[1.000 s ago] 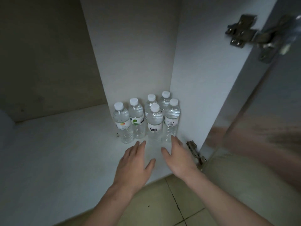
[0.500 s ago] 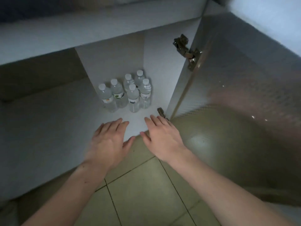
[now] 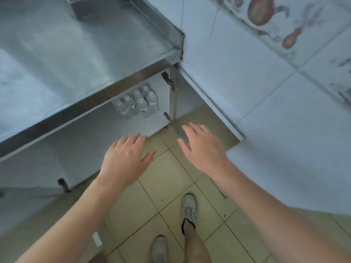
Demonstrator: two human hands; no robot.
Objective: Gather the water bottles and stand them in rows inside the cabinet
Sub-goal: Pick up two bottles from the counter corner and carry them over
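Now, over on the left: left hand [image 3: 126, 157] flat and spread, fingers straight, holding nothing, up over the floor [image 3: 167, 186] just in front of the cabinet [image 3: 79, 137]. Further along, water bottles [image 3: 137, 104] standing close together in short rows, tucked in the back right corner of the cabinet floor, right beside the side wall, partly hidden under the metal worktop [image 3: 76, 59] edge. About six, hard to count through the blur. Next, cabinet door [image 3: 173, 103] swung open on its hinges. Then right hand [image 3: 202, 147] spread too, fingers apart, holding nothing, near the bottom corner of the door, maybe not touching it. Down low, two shoes [image 3: 189, 206] on the floor tiles.

Looks like the step of going for more bottles, with one batch already stood up. No loose bottles in view here, so next move calls for finding some elsewhere, grabbing them, and standing them beside the ones in the corner. Door best left open.
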